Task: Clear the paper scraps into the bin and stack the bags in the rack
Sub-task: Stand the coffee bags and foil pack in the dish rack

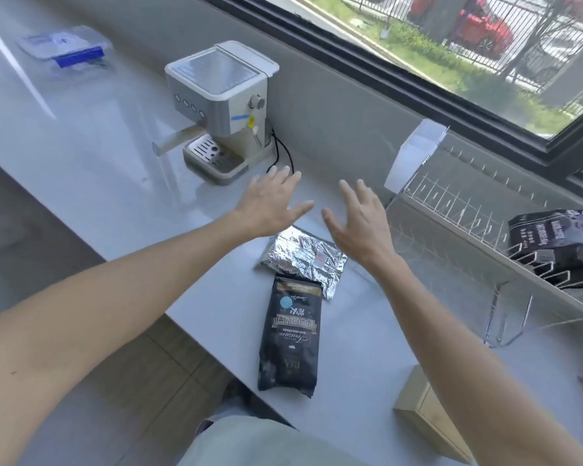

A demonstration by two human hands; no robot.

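A silver foil bag (303, 258) lies flat on the white counter (98, 156), with a black coffee bag (292, 334) lying just in front of it. My left hand (271, 203) and my right hand (359, 220) hover above the counter just beyond the foil bag, both with fingers spread and holding nothing. At the right stands a wire rack (461, 210) on a clear base, and black bags (559, 243) rest in its right end. No paper scraps are visible.
A coffee machine (221, 109) stands at the back left of my hands, its black cable trailing on the counter. A wooden box (428, 415) sits at the near right edge. A clear container with a blue clip (69, 48) lies far left.
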